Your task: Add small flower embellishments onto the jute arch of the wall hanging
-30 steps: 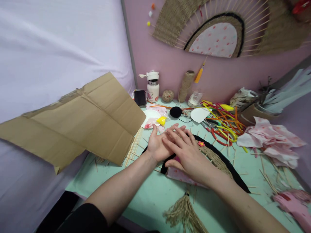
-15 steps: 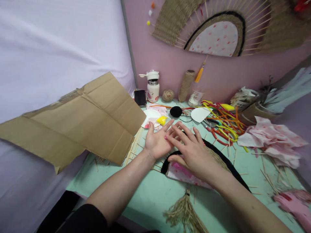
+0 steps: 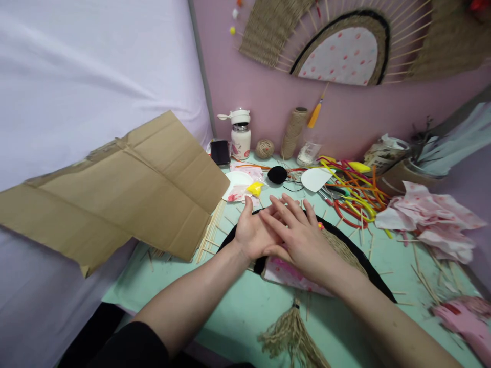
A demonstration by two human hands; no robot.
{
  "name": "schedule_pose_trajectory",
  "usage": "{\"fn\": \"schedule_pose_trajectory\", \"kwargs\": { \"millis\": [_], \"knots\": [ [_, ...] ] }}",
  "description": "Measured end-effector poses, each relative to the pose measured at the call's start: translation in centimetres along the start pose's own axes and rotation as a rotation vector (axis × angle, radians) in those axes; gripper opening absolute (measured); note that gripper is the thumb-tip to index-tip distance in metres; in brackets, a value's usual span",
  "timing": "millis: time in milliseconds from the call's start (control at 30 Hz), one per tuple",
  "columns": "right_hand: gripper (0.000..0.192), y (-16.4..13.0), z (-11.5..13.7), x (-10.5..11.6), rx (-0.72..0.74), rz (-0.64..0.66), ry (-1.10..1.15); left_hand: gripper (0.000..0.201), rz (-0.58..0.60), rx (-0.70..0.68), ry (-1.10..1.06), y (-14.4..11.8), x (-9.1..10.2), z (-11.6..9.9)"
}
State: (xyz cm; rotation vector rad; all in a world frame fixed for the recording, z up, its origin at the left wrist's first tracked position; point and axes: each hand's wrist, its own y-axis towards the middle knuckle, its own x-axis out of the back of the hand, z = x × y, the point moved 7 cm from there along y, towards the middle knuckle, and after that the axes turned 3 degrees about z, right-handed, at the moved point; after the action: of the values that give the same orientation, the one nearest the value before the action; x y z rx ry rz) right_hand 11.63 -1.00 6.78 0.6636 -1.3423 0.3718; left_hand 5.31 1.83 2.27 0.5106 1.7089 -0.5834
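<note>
My left hand (image 3: 253,232) is turned palm up with its fingers stretched out. Across its palm and fingers lies my right hand (image 3: 301,235), palm down, fingers extended. The overlap hides whatever may be between the two palms. Beneath both hands is a half-round woven twine fan (image 3: 345,250) with a black curved border, thin sticks around it and a pink-and-white paper centre (image 3: 291,273). A small red-and-yellow bit (image 3: 320,225) shows on the fan beside my right hand's fingers. A twine tassel (image 3: 293,332) lies below the fan.
A cardboard sheet (image 3: 153,189) leans at left beside loose sticks (image 3: 210,232). Behind stand a white bottle (image 3: 241,140), a twine ball (image 3: 264,148) and a twine roll (image 3: 294,133). Coloured pipe cleaners (image 3: 355,191), crumpled paper (image 3: 429,220) and a pink glue gun (image 3: 466,324) lie right.
My right hand now lies flatter over my left palm, and the small pink bit seen between them is out of sight. My left hand has shifted slightly right.
</note>
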Motion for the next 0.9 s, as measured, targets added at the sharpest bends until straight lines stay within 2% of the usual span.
{"fn": "schedule_pose_trajectory", "kwargs": {
  "millis": [67, 133, 233, 333, 400, 500, 633, 900],
  "knots": [
    [0.072, -0.1, 0.5, 0.1, 0.042, 0.028, 0.027, 0.082, -0.001, 0.016, 0.007, -0.1, -0.1, 0.2],
    [0.068, -0.2, 0.6, 0.3, 0.074, 0.066, 0.034, 0.082, -0.013, -0.039, -0.003, -0.1, -0.1, -0.5],
    [0.064, -0.1, -0.3, 0.7, 0.026, 0.05, -0.003, 0.082, -0.016, -0.115, -0.027, -0.2, -0.2, -1.5],
    [0.068, 0.0, -0.7, 0.7, -0.01, 0.021, -0.004, 0.083, -0.009, -0.059, -0.034, -0.2, -0.3, -0.8],
    [0.071, 0.0, -0.2, 0.5, 0.033, 0.041, 0.031, 0.085, -0.005, -0.021, -0.028, -0.2, -0.2, -0.2],
    [0.071, 0.0, 0.5, 0.7, 0.084, 0.064, 0.077, 0.085, -0.028, -0.059, -0.034, -0.1, 0.3, -0.3],
    [0.075, -0.1, -0.2, 1.4, 0.044, 0.031, 0.087, 0.08, -0.084, -0.109, -0.037, 0.0, 0.9, -1.2],
    [0.074, -0.1, 0.7, -0.2, 0.069, 0.049, 0.029, 0.084, -0.082, -0.112, -0.02, -0.1, 0.4, -0.9]
  ]
}}
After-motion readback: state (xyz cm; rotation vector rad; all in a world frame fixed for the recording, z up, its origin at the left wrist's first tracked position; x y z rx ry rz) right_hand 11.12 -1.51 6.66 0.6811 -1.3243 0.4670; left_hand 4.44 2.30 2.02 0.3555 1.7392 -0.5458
